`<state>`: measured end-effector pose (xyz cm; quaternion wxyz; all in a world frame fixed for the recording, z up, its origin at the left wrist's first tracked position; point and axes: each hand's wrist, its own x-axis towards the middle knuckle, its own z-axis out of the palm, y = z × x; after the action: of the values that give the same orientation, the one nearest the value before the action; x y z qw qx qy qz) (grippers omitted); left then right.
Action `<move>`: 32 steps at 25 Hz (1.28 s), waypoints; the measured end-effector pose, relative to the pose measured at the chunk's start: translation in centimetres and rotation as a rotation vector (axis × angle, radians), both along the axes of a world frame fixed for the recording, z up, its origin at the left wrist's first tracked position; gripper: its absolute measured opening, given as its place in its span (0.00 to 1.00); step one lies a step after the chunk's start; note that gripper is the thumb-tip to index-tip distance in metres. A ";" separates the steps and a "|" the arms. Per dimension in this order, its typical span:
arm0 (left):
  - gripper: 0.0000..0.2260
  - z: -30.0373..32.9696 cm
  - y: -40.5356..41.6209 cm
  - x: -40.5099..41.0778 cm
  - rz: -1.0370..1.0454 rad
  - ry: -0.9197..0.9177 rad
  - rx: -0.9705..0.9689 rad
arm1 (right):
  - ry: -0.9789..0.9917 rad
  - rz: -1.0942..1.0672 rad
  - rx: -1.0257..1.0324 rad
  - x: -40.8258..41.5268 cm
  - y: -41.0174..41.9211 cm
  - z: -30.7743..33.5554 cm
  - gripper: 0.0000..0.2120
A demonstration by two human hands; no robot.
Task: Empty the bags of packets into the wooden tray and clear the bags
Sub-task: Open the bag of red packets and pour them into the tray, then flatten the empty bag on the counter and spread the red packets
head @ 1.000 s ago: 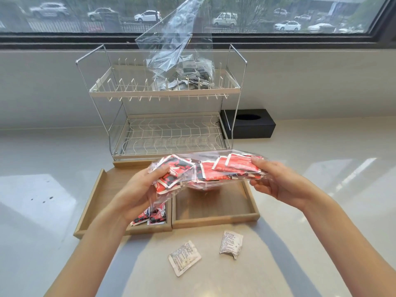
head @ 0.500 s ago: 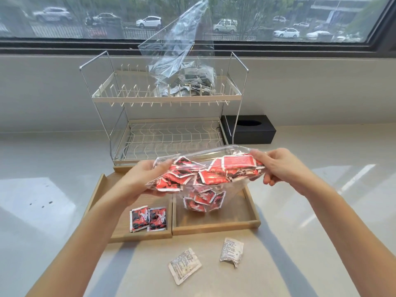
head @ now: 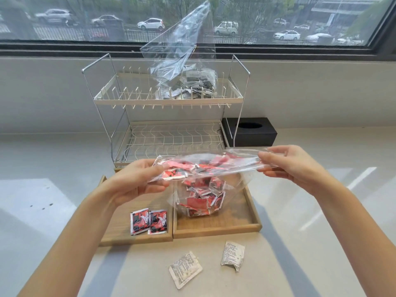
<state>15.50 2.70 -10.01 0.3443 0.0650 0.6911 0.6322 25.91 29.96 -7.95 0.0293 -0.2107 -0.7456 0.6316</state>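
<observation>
A clear plastic bag of red packets [head: 201,189] hangs between my hands above the wooden tray [head: 254,207]. My left hand [head: 137,179] grips its left top edge and my right hand [head: 287,163] pinches the right top edge, stretching the bag. Its belly sags into the tray's right compartment, full of red packets. Two red packets [head: 149,220] lie flat in the left compartment. A second clear bag [head: 182,58] with grey-white packets stands on the top shelf of the wire rack [head: 169,101].
Two white packets lie on the counter in front of the tray, one [head: 185,267] in the middle and one [head: 232,256] to its right. A black tissue box [head: 250,131] stands behind, right of the rack. A window ledge runs along the back.
Both hands lifted the bag and pulled its top edge apart. The red packets slid from lying across the top down into the hanging belly over the right compartment.
</observation>
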 end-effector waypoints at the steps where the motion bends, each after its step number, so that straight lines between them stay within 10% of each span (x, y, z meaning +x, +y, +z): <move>1: 0.14 0.0 0.0 -0.2 0.017 0.033 -0.024 | 0.021 -0.046 -0.001 -0.1 0.1 0.2 0.07; 5: 0.16 0.1 0.3 -0.7 0.112 0.252 -0.141 | 0.144 -0.127 -0.091 -0.5 0.2 0.8 0.11; 15: 0.07 5.3 -0.3 -1.8 0.177 0.164 0.324 | 0.310 -0.066 -0.413 -1.7 1.8 4.5 0.07; 32: 0.18 7.4 -2.8 -3.2 0.180 0.434 0.337 | 0.517 0.086 -0.010 -4.5 1.0 5.6 0.16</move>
<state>12.28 -0.06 -2.58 0.1151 0.1934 0.6368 0.7375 21.42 31.00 -2.31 0.1911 -0.0108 -0.7186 0.6686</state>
